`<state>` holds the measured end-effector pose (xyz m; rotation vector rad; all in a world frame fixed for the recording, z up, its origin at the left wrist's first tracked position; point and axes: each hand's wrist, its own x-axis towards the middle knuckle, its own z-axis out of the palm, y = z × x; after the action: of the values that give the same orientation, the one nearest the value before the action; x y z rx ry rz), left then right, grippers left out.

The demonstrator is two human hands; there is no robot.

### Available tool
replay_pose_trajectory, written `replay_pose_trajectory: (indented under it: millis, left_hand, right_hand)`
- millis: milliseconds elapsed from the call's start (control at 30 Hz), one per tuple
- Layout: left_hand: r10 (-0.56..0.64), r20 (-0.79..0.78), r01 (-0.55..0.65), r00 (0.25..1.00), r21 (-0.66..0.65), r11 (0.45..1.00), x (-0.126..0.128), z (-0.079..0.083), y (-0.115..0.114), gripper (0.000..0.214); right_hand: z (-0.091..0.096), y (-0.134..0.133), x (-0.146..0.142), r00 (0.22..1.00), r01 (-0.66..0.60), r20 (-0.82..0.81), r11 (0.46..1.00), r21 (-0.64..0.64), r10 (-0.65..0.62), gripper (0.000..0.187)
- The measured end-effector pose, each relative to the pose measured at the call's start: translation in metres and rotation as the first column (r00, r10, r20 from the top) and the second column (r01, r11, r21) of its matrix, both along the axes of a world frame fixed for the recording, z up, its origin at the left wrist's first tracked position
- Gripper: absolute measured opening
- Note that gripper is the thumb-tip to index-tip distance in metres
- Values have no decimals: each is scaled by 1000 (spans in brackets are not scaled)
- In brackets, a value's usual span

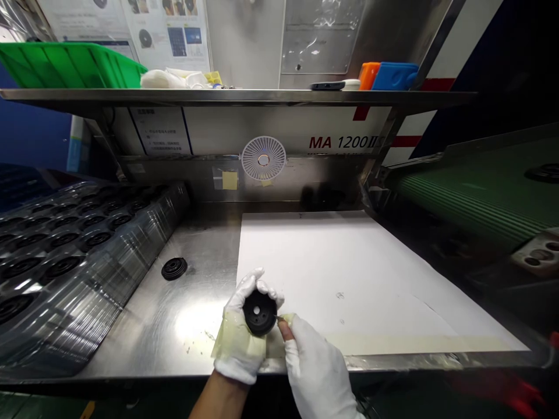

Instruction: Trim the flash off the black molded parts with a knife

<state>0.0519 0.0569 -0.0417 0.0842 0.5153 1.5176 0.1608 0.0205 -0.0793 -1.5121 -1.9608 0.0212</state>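
Gripping one black round part in curled fingers, the left hand meets the right hand, which pinches one thin pin at its rim, while a second black part lies well apart, up-left of the left hand.

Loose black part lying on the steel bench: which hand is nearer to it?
Left. The left hand, gripping a second black part, is just right of the loose black part, closer to the camera; the right hand is farther right.
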Motion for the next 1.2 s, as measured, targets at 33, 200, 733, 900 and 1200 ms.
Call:
replay_pose_trajectory:
  millis: [33, 200, 733, 900, 1200]
  left_hand:
    - [18, 14, -18, 1000, -17, 1000, 2, 0, 1, 16]
    - [65, -26, -65, 998, 25, 998, 2, 0, 2, 18]
    - [35, -48, -36, 998, 1, 999, 1, -2, -2, 17]
    - [-7, -97, 10, 995, 29, 1000, -4, -4, -5, 29]
    - [-105, -104, 106, 989, -4, 994, -7, 2, -9, 27]
  right_hand:
    - [-1, -2, -3, 1000, -2, 12, 1000, 1, 2, 35]
    - [-4, -9, -15, 999, -12, 53, 1000, 17, 11, 35]
    - [-6, -12, -13, 998, -39, 57, 999, 7, 39, 29]
    - [-4, -11, -12, 998, -47, 49, 999, 20, 46, 31]
    - [17, 1, 13, 999, -19, 32, 996, -87, 22, 31]
